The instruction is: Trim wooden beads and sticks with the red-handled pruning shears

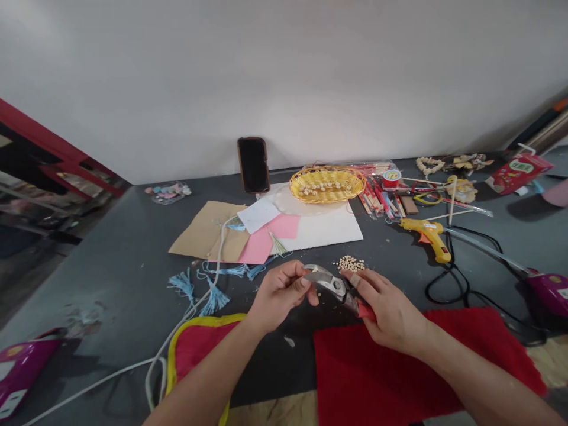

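Red-handled pruning shears (331, 283) are gripped in my right hand (390, 307), with the metal blades pointing left. My left hand (286, 293) is closed in a pinch right at the blade tips; whatever small piece sits between its fingers is too small to make out. Just beyond my right fingertips lies a small pile of pale beads or seeds (350, 262) on the dark table. Farther back, a yellow woven basket (304, 192) holds more small pale pieces.
A yellow glue gun (432, 236) with a black cord lies to the right. Blue tassels (215, 299), brown paper (199, 236) and a white cable (173, 331) are at left. A phone (254, 165) leans on the wall. A red cloth (377, 373) covers the front edge.
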A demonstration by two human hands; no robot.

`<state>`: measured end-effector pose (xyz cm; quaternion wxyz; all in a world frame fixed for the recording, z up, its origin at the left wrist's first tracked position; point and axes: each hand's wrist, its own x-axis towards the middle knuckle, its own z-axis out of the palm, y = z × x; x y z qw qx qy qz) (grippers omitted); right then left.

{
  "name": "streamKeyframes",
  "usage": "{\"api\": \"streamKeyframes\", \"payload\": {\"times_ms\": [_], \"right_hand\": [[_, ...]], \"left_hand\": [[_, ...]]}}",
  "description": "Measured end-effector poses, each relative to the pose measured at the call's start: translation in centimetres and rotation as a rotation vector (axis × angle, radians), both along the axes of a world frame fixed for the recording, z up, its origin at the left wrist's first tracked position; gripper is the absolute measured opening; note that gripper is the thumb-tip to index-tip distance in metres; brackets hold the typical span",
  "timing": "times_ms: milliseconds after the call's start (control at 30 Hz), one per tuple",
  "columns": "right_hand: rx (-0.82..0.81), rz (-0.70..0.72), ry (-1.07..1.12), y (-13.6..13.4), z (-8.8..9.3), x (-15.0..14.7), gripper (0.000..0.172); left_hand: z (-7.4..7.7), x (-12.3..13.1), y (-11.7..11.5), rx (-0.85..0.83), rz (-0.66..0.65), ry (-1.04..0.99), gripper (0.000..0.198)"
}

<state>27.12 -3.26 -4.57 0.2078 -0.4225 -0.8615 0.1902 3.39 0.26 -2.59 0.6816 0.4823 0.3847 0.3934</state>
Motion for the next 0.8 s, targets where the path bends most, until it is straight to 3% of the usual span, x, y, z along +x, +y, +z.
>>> {"api": "streamKeyframes", "payload": {"times_ms": [233,433,567,800], "right_hand": [[0.009,-0.059,-0.044,-0.28,0.04,-0.17,0.072],[0.033,-0.103,-0.099,0.14,-0.3,-0.32,0.071],[0.014,-0.079,-0.102,0.11,-0.03,-0.31,0.071],[0.009,-0.051,-0.064,0.28,0.28,-0.21,0.07]], "left_hand": [[-0.17,0.35,-0.12,0.12,0.072,0.133,0.032],[-0.1,0.6,-0.33,0.247,0.252,0.349,0.019],[-0.2,0.39,-0.43,0.281,0.2,0.356,0.022],[-0.32,0.23,-0.36,0.17,0.154,0.199,0.028]]}}
